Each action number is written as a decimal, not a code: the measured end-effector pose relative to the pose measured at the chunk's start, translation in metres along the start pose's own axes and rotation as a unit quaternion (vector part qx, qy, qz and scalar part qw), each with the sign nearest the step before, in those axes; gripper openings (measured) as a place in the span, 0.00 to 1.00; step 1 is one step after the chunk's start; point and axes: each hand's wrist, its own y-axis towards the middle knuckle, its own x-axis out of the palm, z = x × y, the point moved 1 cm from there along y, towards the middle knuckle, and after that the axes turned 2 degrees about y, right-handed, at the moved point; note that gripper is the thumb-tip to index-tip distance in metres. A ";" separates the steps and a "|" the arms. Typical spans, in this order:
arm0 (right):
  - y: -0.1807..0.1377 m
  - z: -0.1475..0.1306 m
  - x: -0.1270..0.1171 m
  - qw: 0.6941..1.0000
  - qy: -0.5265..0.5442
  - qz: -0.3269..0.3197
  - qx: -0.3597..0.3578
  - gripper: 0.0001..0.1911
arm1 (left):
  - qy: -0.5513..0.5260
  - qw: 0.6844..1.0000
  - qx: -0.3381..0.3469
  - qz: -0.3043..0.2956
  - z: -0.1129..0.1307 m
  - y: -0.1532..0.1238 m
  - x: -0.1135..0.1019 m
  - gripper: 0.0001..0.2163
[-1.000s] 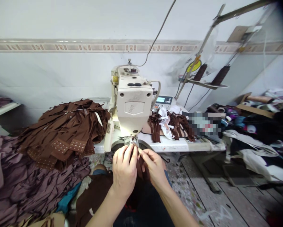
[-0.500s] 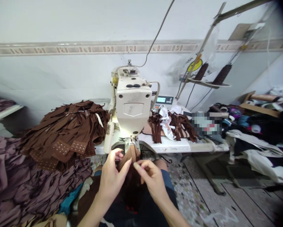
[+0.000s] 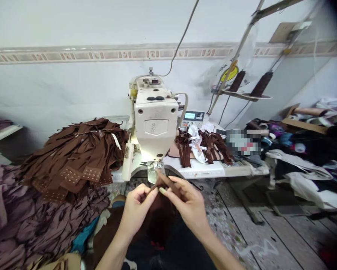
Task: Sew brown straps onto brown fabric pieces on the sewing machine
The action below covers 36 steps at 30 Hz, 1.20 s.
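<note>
My left hand (image 3: pixel 136 208) and my right hand (image 3: pixel 189 204) meet just below the presser foot (image 3: pixel 154 167) of a cream sewing machine (image 3: pixel 154 120). Both pinch a narrow brown fabric strip (image 3: pixel 168 182) that runs up toward the needle. The left fingers close on its lower left end, the right fingers hold it from the right side. More dark brown fabric (image 3: pixel 160 221) hangs below my hands over my lap.
A big heap of brown strap pieces with hook tape (image 3: pixel 78 157) lies left of the machine. Mauve fabric (image 3: pixel 19 221) piles lower left. Brown and white pieces (image 3: pixel 202 146) sit on the white table (image 3: pixel 202 171) at right, past a control panel (image 3: pixel 193 116). Thread cones (image 3: pixel 261 84) hang on a stand. Clutter fills the far right.
My hands have dropped away from the presser foot and now hold the brown strip lifted between them; the right hand came up to pinch it.
</note>
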 end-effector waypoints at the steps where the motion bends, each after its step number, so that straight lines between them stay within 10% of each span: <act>1: 0.004 -0.005 -0.007 0.999 -0.028 0.005 -0.030 0.15 | 0.019 1.000 0.009 0.004 0.002 -0.006 0.001 0.15; 8: 0.033 -0.023 -0.017 0.995 -0.008 -0.102 -0.008 0.11 | 0.133 0.985 0.045 -0.100 0.008 -0.029 0.002 0.21; 16: 0.057 0.005 0.001 0.996 -0.026 -0.078 0.039 0.17 | 0.031 0.990 -0.004 -0.135 0.017 -0.006 -0.006 0.18; 21: 0.084 0.017 0.007 0.997 -0.039 -0.065 0.007 0.12 | 0.189 0.968 0.161 0.021 0.021 0.000 -0.017 0.10; 26: 0.105 0.020 0.012 0.992 -0.093 -0.068 -0.055 0.09 | 0.370 0.842 0.387 0.067 0.010 -0.009 -0.005 0.19; 36: 0.132 0.026 0.023 0.983 -0.143 -0.080 -0.079 0.05 | 0.482 0.785 0.365 0.136 0.002 -0.005 0.026 0.19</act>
